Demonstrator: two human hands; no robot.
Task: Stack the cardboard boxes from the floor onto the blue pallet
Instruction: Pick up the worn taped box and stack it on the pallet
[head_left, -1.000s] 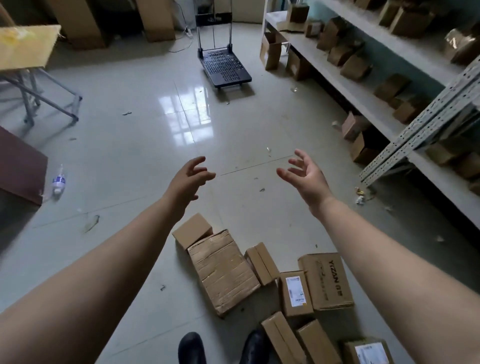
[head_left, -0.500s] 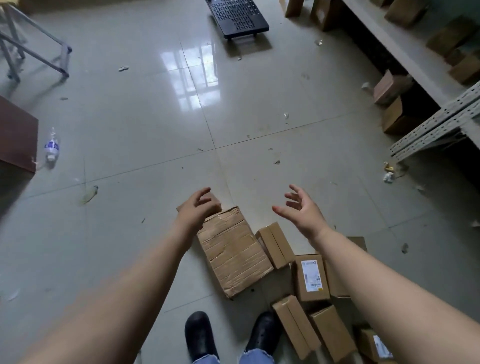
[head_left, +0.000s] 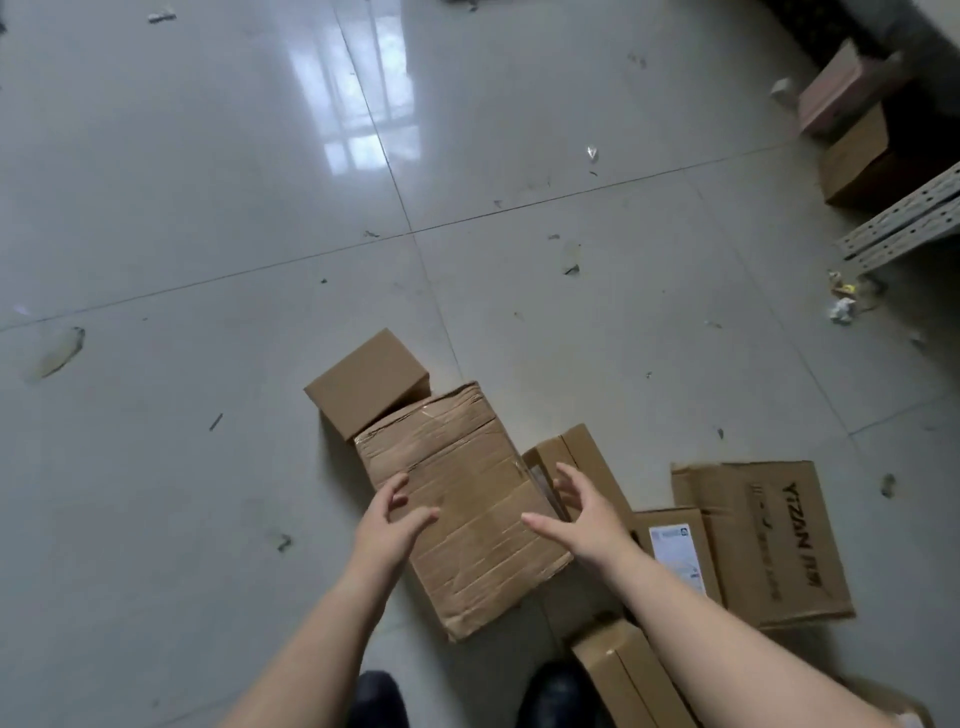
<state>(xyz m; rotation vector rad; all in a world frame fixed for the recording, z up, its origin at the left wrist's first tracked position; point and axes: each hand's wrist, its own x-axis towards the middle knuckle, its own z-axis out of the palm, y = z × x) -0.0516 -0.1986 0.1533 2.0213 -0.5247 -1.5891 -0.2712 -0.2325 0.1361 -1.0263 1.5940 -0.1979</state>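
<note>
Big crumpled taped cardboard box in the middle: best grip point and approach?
Probably the two long side edges of the big crumpled taped cardboard box, one palm each, from above. It lies flat and too wide for one hand; left hand and right hand already flank it, open.

The cardboard boxes lie scattered on the floor in front of my feet. The large taped box (head_left: 462, 514) lies flat, its creased top face up, crossed by clear tape strips, set at an angle to the tile lines. A small plain box (head_left: 366, 387) touches its far corner. A narrow box (head_left: 582, 457) sits just beside its right edge. Further right, a labelled box (head_left: 675, 551) shows a white shipping label, and the printed box (head_left: 763, 540) beside it lies flat with dark lettering facing up. Another box (head_left: 628, 675) lies nearest my right foot.
</note>
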